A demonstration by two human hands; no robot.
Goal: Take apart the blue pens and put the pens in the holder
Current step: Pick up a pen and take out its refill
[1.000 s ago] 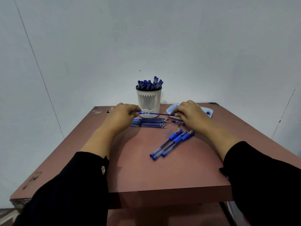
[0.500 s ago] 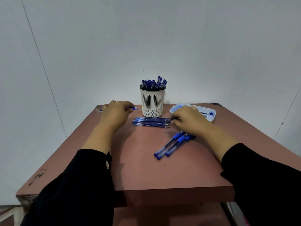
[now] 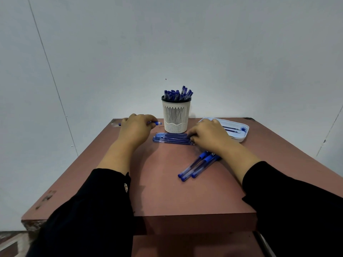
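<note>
A reddish-brown table (image 3: pixel 167 191) is set against a plain grey-white wall (image 3: pixel 167 43); scuffed patches are seen at its left edge. A white slotted holder (image 3: pixel 176 115), filled with blue pens (image 3: pixel 177 94), stands at the far middle, and a pale tray (image 3: pixel 239 135) containing thin refills lies just to its right. A pen (image 3: pixel 157 123) is gripped in the curled left hand (image 3: pixel 134 129), only its two ends being visible. The right hand (image 3: pixel 208 137) rests with curled fingertips on the end of a row of pen barrels (image 3: pixel 170 139); whether one is pinched cannot be told. Three capped pens (image 3: pixel 198 166) lie near the right wrist, their upper ends hidden beneath it. Both black sleeves (image 3: pixel 89 210) are cut off by the lower frame.
</note>
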